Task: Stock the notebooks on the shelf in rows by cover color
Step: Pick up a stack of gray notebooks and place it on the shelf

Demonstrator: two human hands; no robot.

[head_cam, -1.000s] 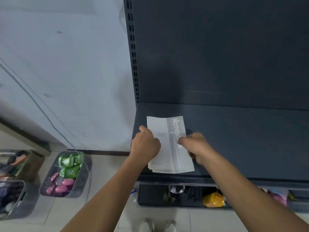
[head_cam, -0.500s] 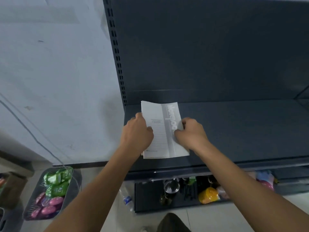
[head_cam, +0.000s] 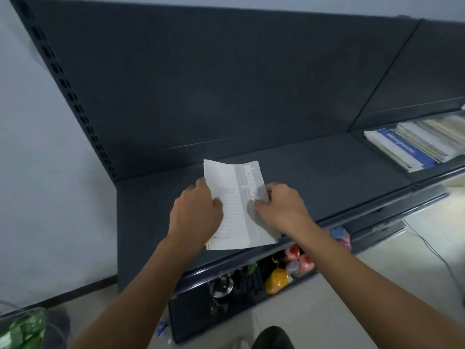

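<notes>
A small stack of grey-and-white notebooks point(head_cam: 235, 197) lies on the dark shelf board point(head_cam: 327, 177), near its left end and front edge. My left hand point(head_cam: 195, 215) holds the stack's left edge with curled fingers. My right hand point(head_cam: 281, 210) grips the right edge, thumb on the grey cover band. The top cover's far edge curls up slightly. More notebooks point(head_cam: 417, 144), one with a blue cover among pale ones, lie overlapped on the neighbouring shelf bay at the far right.
The shelf's back panel and a slotted upright point(head_cam: 73, 102) stand behind. A lower shelf holds a yellow object point(head_cam: 276, 280), pink toys point(head_cam: 299, 260) and a glass ball point(head_cam: 222, 285). Green packets point(head_cam: 22, 331) sit in a basket at bottom left. A cable point(head_cam: 437, 258) runs over the floor at right.
The view has swung right and tilted, bringing the right-hand notebook stack into sight. Both hands stay on the grey stack at the same spot on the shelf.
</notes>
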